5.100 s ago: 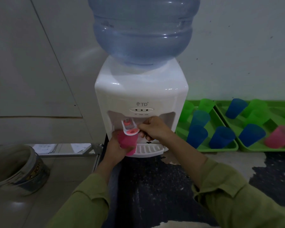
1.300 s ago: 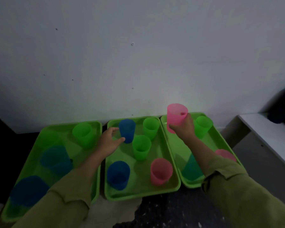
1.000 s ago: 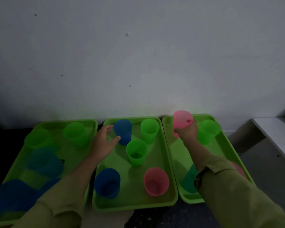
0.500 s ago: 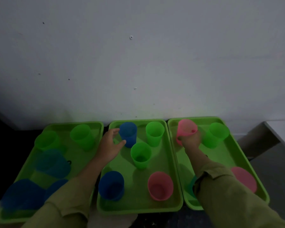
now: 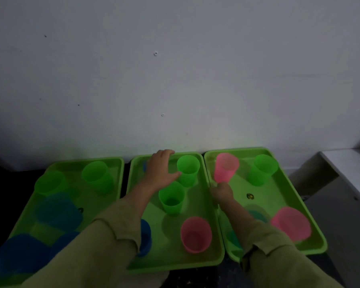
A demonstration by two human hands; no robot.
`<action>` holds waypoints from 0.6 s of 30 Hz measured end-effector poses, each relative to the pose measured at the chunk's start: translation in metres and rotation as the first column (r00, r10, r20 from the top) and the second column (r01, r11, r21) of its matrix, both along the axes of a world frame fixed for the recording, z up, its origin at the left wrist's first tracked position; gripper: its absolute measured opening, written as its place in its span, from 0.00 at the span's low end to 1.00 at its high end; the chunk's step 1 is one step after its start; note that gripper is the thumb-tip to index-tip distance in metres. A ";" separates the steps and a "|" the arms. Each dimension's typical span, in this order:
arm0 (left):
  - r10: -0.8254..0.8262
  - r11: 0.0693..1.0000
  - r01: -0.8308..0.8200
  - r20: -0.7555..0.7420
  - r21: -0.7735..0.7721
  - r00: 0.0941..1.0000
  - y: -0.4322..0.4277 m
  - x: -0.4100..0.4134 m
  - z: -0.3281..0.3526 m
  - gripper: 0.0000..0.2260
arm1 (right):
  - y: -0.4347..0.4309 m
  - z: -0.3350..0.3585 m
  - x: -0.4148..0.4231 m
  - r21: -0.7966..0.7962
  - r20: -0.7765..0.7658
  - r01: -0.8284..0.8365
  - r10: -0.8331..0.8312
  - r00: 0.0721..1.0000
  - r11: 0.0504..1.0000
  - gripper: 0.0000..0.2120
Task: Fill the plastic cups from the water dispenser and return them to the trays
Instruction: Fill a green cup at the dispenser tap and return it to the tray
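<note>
Three green trays lie side by side against the wall. On the right tray (image 5: pixel 279 196), at its back left corner, a pink cup (image 5: pixel 226 167) stands upright. My right hand (image 5: pixel 221 192) sits just in front of that cup's base, looking bunched; its fingers are hidden, so I cannot tell whether they touch the cup. My left hand (image 5: pixel 160 171) is draped over a blue cup (image 5: pixel 145 166) at the back left of the middle tray (image 5: pixel 197 206), with fingers and thumb around it. Only a sliver of that cup shows.
The middle tray also holds two green cups (image 5: pixel 187 170) (image 5: pixel 172 197), a pink cup (image 5: pixel 195 234) and a blue one (image 5: pixel 144 238). The right tray holds a green cup (image 5: pixel 262 169) and a pink cup (image 5: pixel 290 223). The left tray (image 5: pixel 75 179) carries green and blue cups. A white ledge (image 5: pixel 349 163) stands right.
My right hand has set the pink cup down on the right tray and drawn back below it. My left hand has moved forward from beside the blue cup onto it.
</note>
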State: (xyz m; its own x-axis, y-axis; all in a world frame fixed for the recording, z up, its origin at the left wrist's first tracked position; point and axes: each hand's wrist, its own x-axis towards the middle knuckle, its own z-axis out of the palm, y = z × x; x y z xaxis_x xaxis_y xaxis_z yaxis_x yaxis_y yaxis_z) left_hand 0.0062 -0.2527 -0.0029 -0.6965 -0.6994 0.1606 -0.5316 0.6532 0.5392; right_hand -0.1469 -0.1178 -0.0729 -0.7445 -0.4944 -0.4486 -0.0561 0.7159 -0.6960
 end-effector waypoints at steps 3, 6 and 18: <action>-0.022 0.999 0.027 0.210 -0.022 0.977 0.002 -0.016 -0.004 0.38 | 0.002 -0.001 0.004 0.107 -0.078 -0.132 0.141 0.987 0.985 0.14; -0.038 0.999 0.045 0.322 -0.014 0.946 0.000 -0.028 -0.009 0.42 | 0.004 0.001 0.005 0.135 -0.114 -0.166 0.182 0.977 0.977 0.11; -0.003 1.000 -0.003 0.305 0.020 0.952 0.002 -0.048 -0.021 0.40 | 0.003 0.005 0.005 0.150 -0.092 -0.185 0.200 0.975 0.971 0.04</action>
